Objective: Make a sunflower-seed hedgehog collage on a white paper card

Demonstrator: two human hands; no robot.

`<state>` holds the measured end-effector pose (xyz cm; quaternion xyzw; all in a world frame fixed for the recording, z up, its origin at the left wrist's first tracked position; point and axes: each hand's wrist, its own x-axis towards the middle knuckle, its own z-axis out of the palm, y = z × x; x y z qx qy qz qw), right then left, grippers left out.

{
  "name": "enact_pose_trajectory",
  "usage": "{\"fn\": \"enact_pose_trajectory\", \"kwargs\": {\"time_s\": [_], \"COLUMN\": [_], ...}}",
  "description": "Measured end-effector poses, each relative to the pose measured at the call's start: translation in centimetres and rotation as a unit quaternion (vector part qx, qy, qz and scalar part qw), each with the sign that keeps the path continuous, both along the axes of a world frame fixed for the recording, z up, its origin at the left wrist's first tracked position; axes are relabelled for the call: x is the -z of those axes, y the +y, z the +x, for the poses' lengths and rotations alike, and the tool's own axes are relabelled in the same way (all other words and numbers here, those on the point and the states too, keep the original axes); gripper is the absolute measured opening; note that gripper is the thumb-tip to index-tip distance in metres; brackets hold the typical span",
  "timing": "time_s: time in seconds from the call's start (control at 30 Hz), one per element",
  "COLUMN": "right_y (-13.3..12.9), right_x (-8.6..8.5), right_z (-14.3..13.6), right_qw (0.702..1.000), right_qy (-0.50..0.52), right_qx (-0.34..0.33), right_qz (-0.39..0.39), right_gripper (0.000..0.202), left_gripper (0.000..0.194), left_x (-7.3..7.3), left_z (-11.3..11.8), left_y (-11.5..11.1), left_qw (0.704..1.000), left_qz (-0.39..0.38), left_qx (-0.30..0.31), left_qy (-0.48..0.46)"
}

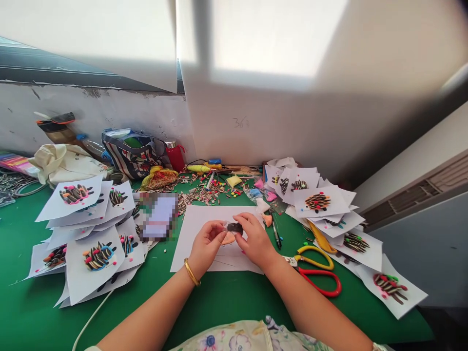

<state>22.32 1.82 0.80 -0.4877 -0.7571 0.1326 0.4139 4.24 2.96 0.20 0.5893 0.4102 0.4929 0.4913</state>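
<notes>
Above a white paper sheet (pixel 197 219) in the middle of the green table, my two hands meet around a small dark lump (pixel 234 227) in what looks like clear plastic. My right hand (pixel 254 239) pinches the lump between thumb and fingers. Closed fingers of my left hand (pixel 210 243) touch the plastic at its left side; a gold bracelet circles that wrist. Just below the fingertips, an orange piece (pixel 228 238) lies on the sheet, partly hidden by my hands.
Stacks of decorated cards stand at left (pixel 95 261) and right (pixel 321 202). Scissors (pixel 318 270) and a black pen (pixel 277 236) lie right of the sheet. Behind are scattered seeds (pixel 190 197), a striped bag (pixel 133 153) and a red bottle (pixel 176 156). A phone-like object (pixel 159 217) lies left.
</notes>
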Motion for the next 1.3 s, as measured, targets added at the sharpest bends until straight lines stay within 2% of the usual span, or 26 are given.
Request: {"fn": "enact_pose_trajectory", "kwargs": {"time_s": [0.13,0.37,0.5,0.67,0.83,0.93,1.03,1.17,1.3], "right_y": [-0.1,-0.4,-0.5,-0.7,-1.0,-1.0,-1.0,-1.1,-1.2], "right_x": [0.1,-0.1,0.1,-0.5,-1.0,-0.8,-0.4,-0.4,-0.4], "right_z": [-0.1,-0.6,-0.8,-0.9,-1.1,-1.1,-1.1,-1.2,-1.3], "right_qw": [0.999,0.993,0.993,0.987,0.985,0.985,0.988,0.991,0.994], "right_qy": [0.011,0.005,-0.013,-0.03,-0.009,0.017,0.036,0.03,0.019], "right_qx": [-0.018,-0.058,-0.064,-0.1,-0.106,-0.102,-0.086,-0.083,-0.081], "right_qz": [-0.03,-0.102,-0.103,-0.119,-0.135,-0.137,-0.122,-0.102,-0.077], "right_gripper": [0.034,0.024,0.024,0.025,0.026,0.028,0.034,0.04,0.043], "left_gripper": [0.02,0.019,0.018,0.02,0.022,0.017,0.014,0.01,0.014], "left_x": [0.4,0.2,0.4,0.3,-0.7,-1.5,-1.9,-2.0,-1.9], "left_z": [-0.5,-1.7,-1.9,-2.1,-2.2,-1.9,-1.4,-1.2,-1.4], "left_y": [0.1,0.9,0.8,0.7,0.5,0.0,-0.7,-1.0,-0.7], "left_qw": [0.999,0.975,0.958,0.92,0.866,0.841,0.828,0.814,0.813], "left_qz": [0.036,0.145,0.182,0.273,0.365,0.383,0.397,0.416,0.393], "left_qx": [-0.02,-0.008,-0.005,-0.001,-0.008,-0.018,-0.035,-0.067,-0.078], "left_qy": [0.013,0.169,0.223,0.279,0.342,0.382,0.395,0.4,0.423]}}
